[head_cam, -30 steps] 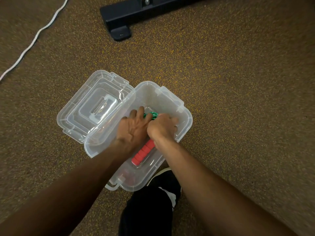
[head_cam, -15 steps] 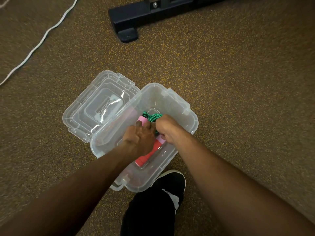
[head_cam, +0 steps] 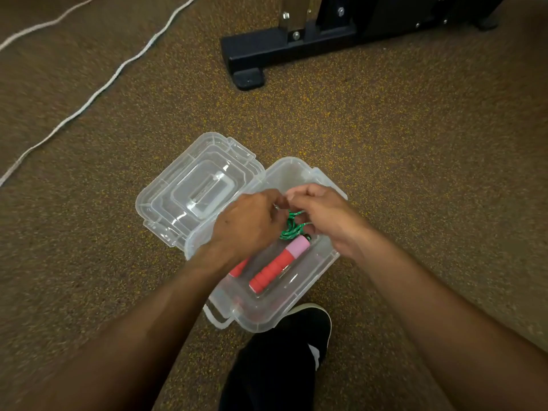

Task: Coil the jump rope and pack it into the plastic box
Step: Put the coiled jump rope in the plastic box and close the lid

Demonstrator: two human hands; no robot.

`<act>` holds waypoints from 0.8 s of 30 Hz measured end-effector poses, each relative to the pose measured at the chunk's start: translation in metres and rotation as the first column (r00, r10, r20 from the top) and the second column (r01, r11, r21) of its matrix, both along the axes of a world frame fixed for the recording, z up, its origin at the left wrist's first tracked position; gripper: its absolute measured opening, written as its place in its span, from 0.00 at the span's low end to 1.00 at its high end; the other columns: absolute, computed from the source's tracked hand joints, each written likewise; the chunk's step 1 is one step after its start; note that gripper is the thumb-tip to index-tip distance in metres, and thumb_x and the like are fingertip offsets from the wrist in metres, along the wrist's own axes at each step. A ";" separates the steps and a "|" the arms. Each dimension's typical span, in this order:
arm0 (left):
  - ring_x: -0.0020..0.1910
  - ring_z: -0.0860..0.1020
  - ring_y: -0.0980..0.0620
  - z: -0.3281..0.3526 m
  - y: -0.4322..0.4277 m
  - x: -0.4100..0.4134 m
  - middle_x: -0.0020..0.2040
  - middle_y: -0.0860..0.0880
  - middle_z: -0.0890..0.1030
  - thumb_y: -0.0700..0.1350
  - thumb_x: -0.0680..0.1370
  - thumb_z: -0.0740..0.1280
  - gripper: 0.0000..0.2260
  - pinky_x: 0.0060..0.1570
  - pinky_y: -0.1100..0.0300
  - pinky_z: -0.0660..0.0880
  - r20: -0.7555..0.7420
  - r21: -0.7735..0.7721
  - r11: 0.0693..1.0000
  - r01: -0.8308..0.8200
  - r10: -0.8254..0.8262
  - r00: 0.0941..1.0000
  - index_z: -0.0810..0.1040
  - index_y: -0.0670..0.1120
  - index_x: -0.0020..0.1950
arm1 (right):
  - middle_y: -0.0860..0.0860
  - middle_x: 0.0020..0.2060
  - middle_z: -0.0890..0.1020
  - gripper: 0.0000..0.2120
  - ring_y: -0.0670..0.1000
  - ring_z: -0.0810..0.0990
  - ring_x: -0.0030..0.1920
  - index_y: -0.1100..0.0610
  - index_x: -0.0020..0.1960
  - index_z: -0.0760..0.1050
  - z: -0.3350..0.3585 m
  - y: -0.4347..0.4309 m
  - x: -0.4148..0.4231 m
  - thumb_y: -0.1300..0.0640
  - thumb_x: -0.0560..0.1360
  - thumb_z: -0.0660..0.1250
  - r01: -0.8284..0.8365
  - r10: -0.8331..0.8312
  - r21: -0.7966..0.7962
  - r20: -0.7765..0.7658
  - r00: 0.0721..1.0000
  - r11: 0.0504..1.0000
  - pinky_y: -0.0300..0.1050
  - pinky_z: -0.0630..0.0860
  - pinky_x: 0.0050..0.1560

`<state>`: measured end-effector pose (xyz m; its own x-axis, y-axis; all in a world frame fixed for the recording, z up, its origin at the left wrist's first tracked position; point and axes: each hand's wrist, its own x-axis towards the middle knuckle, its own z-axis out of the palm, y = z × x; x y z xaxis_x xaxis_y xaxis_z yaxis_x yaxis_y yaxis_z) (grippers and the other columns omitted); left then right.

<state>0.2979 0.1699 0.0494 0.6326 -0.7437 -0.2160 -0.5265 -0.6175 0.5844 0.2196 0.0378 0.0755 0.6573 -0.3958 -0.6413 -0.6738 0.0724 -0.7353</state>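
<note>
The carpet covers the whole floor. A black metal frame stands well beyond both hands, and a white cord runs across the floor far out past the left hand.

The clear plastic box sits open directly beneath both hands. Its lid lies folded back flat, outboard of the left hand. A black shoe touches the box's near edge, below the right forearm.

The left hand and right hand are above the far half of the box, fingers curled, fingertips almost meeting. Whether either hand grips anything cannot be determined.

The jump rope is inside the box. One red-and-pink handle lies below the gap between the wrists. A second red handle shows partly under the left wrist. The green rope is bunched just under the fingers of both hands.
</note>
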 end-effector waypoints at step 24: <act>0.56 0.79 0.42 -0.086 0.076 0.171 0.61 0.46 0.80 0.52 0.76 0.66 0.18 0.56 0.44 0.77 0.046 0.229 0.845 -0.484 0.487 0.872 0.73 0.55 0.66 | 0.56 0.39 0.81 0.14 0.53 0.76 0.35 0.62 0.39 0.76 -0.053 -0.023 0.186 0.53 0.78 0.68 -0.882 0.641 -0.329 -0.605 0.472 0.339 0.41 0.69 0.33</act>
<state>0.4689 0.2464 -0.0362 0.8959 -0.2719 -0.3512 -0.1176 -0.9077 0.4028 0.4051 0.0145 0.0223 0.6628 -0.1541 -0.7328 -0.3777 -0.9138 -0.1495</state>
